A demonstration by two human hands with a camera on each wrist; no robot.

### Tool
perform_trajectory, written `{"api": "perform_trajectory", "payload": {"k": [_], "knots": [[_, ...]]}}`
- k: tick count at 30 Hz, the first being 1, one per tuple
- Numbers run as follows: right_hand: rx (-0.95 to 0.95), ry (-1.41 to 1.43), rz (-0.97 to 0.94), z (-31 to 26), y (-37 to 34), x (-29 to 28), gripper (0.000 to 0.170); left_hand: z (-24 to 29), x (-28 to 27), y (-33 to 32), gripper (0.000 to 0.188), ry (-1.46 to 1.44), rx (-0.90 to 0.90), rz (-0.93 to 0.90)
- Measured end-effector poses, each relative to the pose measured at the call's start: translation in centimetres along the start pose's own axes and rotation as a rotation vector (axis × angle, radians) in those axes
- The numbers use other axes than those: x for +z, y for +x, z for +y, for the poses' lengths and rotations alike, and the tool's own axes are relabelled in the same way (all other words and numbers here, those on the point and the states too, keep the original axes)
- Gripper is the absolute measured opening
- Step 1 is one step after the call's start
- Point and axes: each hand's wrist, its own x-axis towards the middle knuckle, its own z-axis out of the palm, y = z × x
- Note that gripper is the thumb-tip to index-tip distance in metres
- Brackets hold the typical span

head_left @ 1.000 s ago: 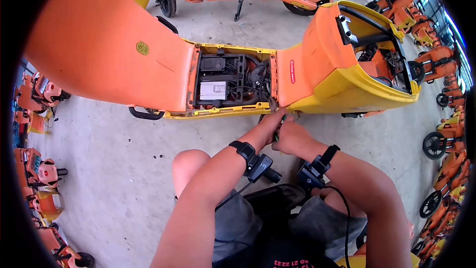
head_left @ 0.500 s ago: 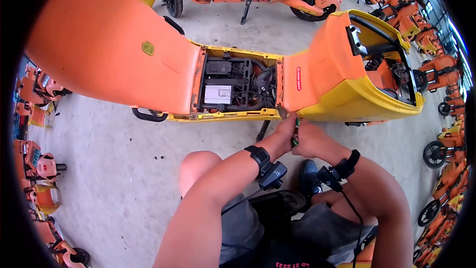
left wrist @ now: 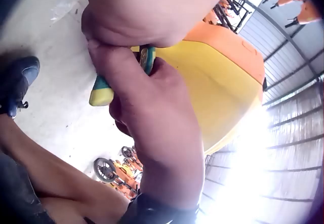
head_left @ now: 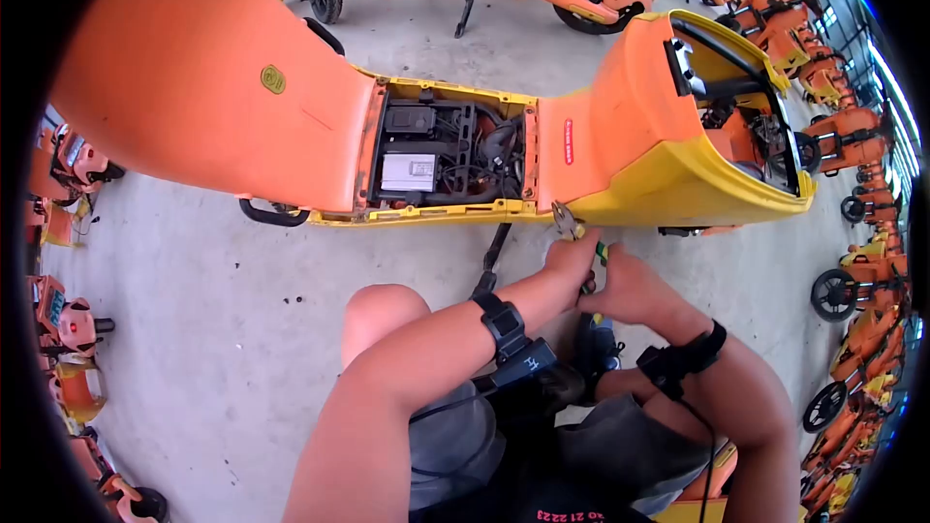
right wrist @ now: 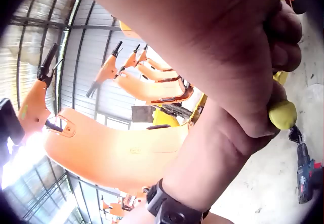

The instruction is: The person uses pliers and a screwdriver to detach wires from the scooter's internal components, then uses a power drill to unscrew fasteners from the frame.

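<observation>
Pliers with green-and-yellow handles (left wrist: 102, 93) are between my two hands, and their metal head (head_left: 565, 220) points at the lower yellow edge of an orange scooter body (head_left: 591, 136). My left hand (head_left: 572, 260) is curled around them just behind the head, close in front of the scooter. Beside it, my right hand (head_left: 625, 289) has its fingers wrapped around the handles. A yellow handle end (right wrist: 282, 115) sticks out from the grip in the right wrist view. The near hand hides much of the tool in both wrist views.
The scooter's open middle bay (head_left: 450, 150) shows wiring and a silver box (head_left: 408, 172). A black stand leg (head_left: 499, 244) reaches down below its edge. More orange scooters (head_left: 843, 140) line the right, left and back. My knee (head_left: 386, 310) is close under my left forearm.
Both hands have drawn back slightly from the scooter's lower edge. The pliers' metal head, hidden before, now shows past my left hand.
</observation>
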Motion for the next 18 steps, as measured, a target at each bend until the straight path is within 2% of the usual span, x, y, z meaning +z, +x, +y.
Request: {"api": "perform_trajectory", "payload": {"k": [1,3,5,7,8,11,14,18], "knots": [[-0.007,0.010,-0.003,0.1,0.8,0.4,0.053,0.5,-0.7,0.0,0.040,0.006,0.001,0.011],[-0.137,0.044,-0.082,-0.1,2.2,0.9,0.053,1.8,-1.8,0.0,0.039,0.064,-0.002,-0.001],[-0.142,-0.007,-0.034,-1.4,3.1,1.9,0.059,2.5,-3.2,0.9,0.039,0.101,0.018,0.010],[-0.115,-0.188,0.054,-2.8,3.5,2.6,0.064,2.8,-4.5,1.8,0.038,0.145,0.025,0.033],[-0.109,-0.225,0.022,-2.8,4.1,3.1,0.070,2.8,-5.3,2.4,0.035,0.140,0.004,-0.004],[-0.132,-0.178,-0.039,-2.4,5.2,3.7,0.073,3.8,-5.6,1.2,0.034,0.199,-0.038,-0.004],[-0.182,-0.176,-0.077,-2.3,5.6,3.7,0.074,3.0,-6.2,3.0,0.034,0.179,-0.060,-0.036],[-0.112,-0.252,-0.045,-2.6,5.6,3.9,0.072,2.3,-6.2,3.8,0.035,0.134,-0.088,-0.037]]}}
